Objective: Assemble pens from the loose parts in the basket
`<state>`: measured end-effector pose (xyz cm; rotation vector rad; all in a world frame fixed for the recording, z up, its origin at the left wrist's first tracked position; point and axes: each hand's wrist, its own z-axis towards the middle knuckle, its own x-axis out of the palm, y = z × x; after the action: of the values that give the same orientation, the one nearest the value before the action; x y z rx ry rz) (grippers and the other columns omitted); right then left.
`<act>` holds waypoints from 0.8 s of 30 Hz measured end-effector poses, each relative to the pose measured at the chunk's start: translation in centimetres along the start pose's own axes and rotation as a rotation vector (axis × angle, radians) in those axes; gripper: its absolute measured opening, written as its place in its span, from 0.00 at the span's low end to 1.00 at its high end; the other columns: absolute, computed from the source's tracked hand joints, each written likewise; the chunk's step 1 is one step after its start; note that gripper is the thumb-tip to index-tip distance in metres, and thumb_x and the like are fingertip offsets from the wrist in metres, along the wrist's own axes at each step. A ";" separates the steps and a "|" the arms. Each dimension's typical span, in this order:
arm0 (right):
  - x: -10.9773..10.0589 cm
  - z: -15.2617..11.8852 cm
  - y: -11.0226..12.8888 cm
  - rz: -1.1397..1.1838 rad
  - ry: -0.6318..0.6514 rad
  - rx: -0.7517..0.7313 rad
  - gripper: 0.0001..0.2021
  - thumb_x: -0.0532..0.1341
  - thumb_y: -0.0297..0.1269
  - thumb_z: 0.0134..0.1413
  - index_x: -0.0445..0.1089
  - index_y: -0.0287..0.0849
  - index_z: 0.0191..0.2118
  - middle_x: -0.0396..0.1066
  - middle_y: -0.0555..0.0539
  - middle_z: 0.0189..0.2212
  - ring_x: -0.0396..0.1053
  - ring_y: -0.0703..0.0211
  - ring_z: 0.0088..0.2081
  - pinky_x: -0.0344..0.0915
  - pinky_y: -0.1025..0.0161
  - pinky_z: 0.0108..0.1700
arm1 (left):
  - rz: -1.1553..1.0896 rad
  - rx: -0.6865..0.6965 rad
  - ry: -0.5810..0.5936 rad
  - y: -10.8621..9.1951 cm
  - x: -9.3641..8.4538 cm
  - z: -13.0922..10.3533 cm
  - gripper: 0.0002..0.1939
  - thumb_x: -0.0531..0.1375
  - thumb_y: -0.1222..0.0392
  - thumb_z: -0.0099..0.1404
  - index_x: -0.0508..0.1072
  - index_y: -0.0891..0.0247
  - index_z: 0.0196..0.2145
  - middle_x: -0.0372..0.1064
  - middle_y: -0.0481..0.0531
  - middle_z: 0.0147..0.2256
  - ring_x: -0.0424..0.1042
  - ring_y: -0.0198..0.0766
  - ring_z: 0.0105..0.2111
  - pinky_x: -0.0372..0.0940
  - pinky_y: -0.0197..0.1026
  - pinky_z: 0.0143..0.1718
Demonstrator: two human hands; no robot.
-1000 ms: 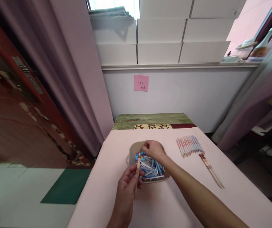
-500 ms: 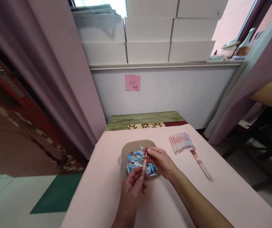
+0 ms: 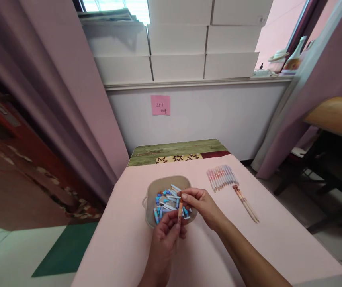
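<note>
The work in hand looks like fitting a small brown plastic top (image 3: 179,193) to the upper end of a slim pen barrel with an orange-brown upper section (image 3: 180,211), which stands tilted over the near edge of a beige, rounded-square plastic basin (image 3: 158,187) of loose blue and white plastic pen parts (image 3: 167,206). To do this well, the barrel should be held firm below the joint while the top is lined up with its axis and pressed straight down, not cocked; working above the basin would let a dropped piece land inside. The left hand (image 3: 168,231) comes up from below, thumb and fingers pinching the barrel around its lower part. The right hand (image 3: 199,202) reaches in from the right, wrist bent inward, thumb and forefinger pinched at the barrel's upper end, apparently on the brown top; whether top and barrel are fully joined cannot be told. To the right, on the pale pink tablecloth (image 3: 123,231), lie a neat row of pastel pens (image 3: 222,177) and two brown-topped, cream-coloured pens (image 3: 246,204).
</note>
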<state>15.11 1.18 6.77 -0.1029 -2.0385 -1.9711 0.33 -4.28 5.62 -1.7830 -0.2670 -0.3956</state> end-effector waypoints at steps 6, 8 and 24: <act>0.1 -3.6 -1.6 -0.182 -0.244 -0.142 0.13 0.65 0.46 0.50 0.72 0.41 0.35 0.71 0.50 0.26 0.65 0.64 0.27 0.62 0.68 0.30 | -0.152 0.013 -0.077 0.5 0.7 0.4 0.15 0.70 0.60 0.50 0.76 0.62 0.38 0.77 0.53 0.37 0.73 0.39 0.39 0.64 0.39 0.46; 0.6 -5.1 -2.5 -0.322 -0.232 -0.146 0.10 0.65 0.43 0.50 0.72 0.41 0.32 0.70 0.51 0.24 0.64 0.64 0.25 0.61 0.68 0.29 | -0.212 0.038 -0.088 0.6 1.1 0.5 0.16 0.70 0.61 0.49 0.76 0.61 0.37 0.77 0.51 0.38 0.73 0.39 0.41 0.64 0.39 0.48; -0.4 -8.0 -3.8 -0.931 -0.491 -0.406 0.07 0.58 0.39 0.56 0.71 0.44 0.33 0.73 0.48 0.27 0.69 0.60 0.28 0.64 0.66 0.32 | -0.164 0.071 -0.084 1.5 3.1 -0.2 0.24 0.70 0.58 0.48 0.73 0.60 0.44 0.74 0.56 0.46 0.72 0.44 0.46 0.65 0.43 0.49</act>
<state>15.83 -6.86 3.05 0.3871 -2.1309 -3.1838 3.75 -4.97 5.59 -1.7153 -0.4832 -0.4223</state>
